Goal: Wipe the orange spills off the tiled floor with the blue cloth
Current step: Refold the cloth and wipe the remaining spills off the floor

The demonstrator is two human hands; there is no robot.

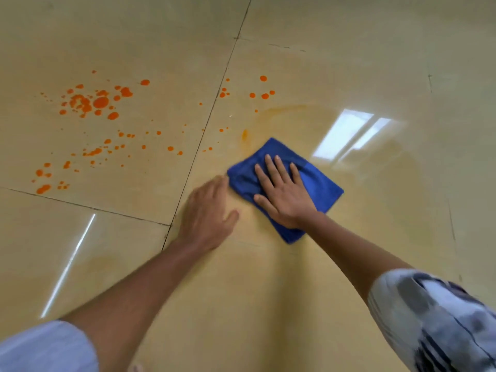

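Note:
A folded blue cloth (319,183) lies flat on the glossy beige tiled floor (268,291). My right hand (281,191) presses on it with straight, spread fingers. My left hand (206,213) rests on the floor just left of the cloth, fingers relaxed and blurred, their tips near the cloth's left edge. Orange spills (91,103) are scattered over the tile to the far left. Smaller orange drops (257,93) sit beyond the cloth. A pale orange smear (279,110) arcs above the cloth.
Dark grout lines (212,114) divide the large tiles. Bright window reflections (346,135) shine on the floor right of the cloth. A light streak (69,264) reflects at lower left. Wet sheen spreads around the cloth.

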